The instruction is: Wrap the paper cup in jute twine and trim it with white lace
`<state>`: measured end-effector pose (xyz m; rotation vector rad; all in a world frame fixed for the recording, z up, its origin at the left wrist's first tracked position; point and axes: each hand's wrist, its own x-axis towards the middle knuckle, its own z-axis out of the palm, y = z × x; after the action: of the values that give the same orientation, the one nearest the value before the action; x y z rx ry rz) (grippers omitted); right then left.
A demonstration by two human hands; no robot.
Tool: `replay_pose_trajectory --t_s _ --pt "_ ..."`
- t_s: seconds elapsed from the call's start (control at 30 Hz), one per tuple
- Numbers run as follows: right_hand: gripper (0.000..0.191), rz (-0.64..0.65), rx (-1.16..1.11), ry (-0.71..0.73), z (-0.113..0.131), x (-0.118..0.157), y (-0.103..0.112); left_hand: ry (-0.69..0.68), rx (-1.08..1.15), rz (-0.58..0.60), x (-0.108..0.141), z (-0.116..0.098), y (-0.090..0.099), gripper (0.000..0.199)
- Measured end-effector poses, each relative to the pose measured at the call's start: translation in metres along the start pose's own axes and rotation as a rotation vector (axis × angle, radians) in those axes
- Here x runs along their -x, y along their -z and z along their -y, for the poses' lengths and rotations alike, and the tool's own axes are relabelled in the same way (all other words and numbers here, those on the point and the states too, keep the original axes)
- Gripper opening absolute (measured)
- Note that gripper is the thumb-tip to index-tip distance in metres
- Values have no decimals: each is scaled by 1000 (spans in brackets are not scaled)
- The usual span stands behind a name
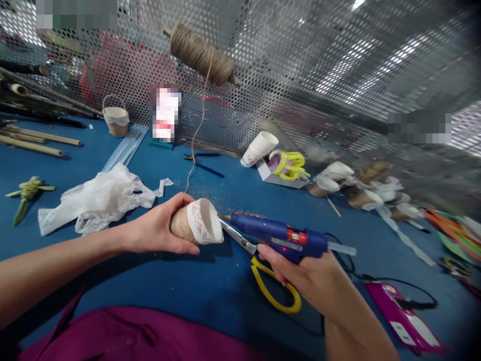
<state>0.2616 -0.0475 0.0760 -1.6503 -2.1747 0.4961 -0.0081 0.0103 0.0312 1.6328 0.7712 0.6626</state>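
My left hand (165,225) is wrapped round a paper cup (197,223) that lies tilted, its open mouth facing right. Twine covers the cup's lower part and a band of white lace circles its rim. In my right hand (296,268) is a blue hot glue gun (278,235), with a clear glue stick out of its back and a red light lit. The gun's nozzle points left, close to the cup's rim. Yellow-handled scissors (276,286) lie on the table under the gun, partly hidden by it and my right hand.
A twine spool (201,54) hangs on the mesh wall, its strand running down behind my left hand. Crumpled white lace (107,198) lies at left near a small twine basket (116,120). Stacked paper cups (259,149) stand behind. A purple power strip (406,318) sits at right.
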Motion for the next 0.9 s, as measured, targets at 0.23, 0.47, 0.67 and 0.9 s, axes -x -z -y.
replay_pose_trajectory --t_s 0.23,0.47,0.67,0.9 --pt "48 -21 -34 -86 8 2 -1 0 4 0 -1 1 0 57" --pt "46 33 -55 -69 6 0 0 -25 -35 -11 -1 0 0 57" --pt "48 5 -44 -133 6 2 -2 9 -4 -1 1 1 0 59" --pt "48 -1 -50 -130 6 3 -2 25 44 27 -1 1 0 58"
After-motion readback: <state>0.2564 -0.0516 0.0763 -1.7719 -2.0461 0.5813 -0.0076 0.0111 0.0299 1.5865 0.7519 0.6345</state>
